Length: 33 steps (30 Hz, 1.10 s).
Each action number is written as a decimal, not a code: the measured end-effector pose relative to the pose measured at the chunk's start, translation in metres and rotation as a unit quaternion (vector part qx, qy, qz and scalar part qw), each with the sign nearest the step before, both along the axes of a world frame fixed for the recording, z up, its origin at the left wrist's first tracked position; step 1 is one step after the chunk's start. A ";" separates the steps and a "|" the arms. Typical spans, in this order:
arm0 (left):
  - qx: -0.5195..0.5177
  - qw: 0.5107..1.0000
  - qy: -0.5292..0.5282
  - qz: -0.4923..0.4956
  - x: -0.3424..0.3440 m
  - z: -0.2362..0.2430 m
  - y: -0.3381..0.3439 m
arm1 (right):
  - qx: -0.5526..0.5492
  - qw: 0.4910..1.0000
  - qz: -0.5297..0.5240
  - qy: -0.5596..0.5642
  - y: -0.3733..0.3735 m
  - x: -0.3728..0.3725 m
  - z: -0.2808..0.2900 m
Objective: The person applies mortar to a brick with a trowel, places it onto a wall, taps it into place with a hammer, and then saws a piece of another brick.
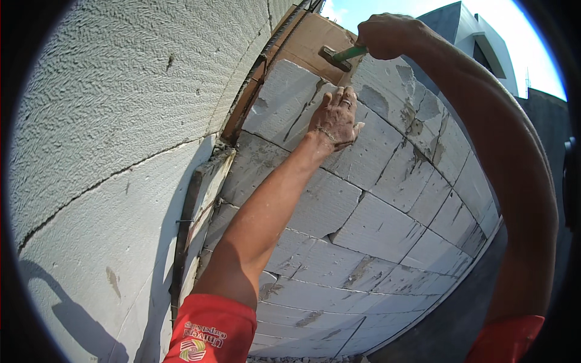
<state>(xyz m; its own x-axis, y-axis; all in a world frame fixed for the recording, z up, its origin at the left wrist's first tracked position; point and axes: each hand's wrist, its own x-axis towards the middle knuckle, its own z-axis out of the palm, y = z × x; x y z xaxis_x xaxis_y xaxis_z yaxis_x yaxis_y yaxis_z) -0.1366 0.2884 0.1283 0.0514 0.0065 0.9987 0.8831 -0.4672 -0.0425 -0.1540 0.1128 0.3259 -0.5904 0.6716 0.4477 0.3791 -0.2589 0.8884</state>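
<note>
By pitted blocks [376, 225], seemingly steel-headed hammer [340, 57]

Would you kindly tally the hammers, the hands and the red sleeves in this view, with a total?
Hammer: 1
Left hand and right hand: 2
Left red sleeve and right red sleeve: 2
Total: 5

A rough pale wall [130, 85] rises at left, a building [467, 33] and sky [529, 48] upper right.
</note>
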 end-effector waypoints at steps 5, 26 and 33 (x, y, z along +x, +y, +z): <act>-0.021 0.999 0.030 -0.029 -0.007 0.007 -0.007 | -0.019 0.990 0.115 0.080 -0.009 0.057 0.009; -0.075 0.984 0.097 0.130 -0.014 0.019 -0.031 | 0.139 0.644 0.461 0.594 0.124 0.257 -0.307; -0.064 0.985 0.104 0.121 -0.021 0.022 -0.032 | 0.149 0.634 0.492 0.578 0.137 0.247 -0.314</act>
<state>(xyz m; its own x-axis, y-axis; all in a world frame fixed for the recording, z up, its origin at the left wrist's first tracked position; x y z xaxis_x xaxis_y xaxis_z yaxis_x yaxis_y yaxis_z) -0.1574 0.2562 0.1507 0.2365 0.1696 0.9567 0.9479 -0.2567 -0.1888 0.0933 0.2497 0.0119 0.1788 0.0170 0.9837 0.8407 0.5168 -0.1617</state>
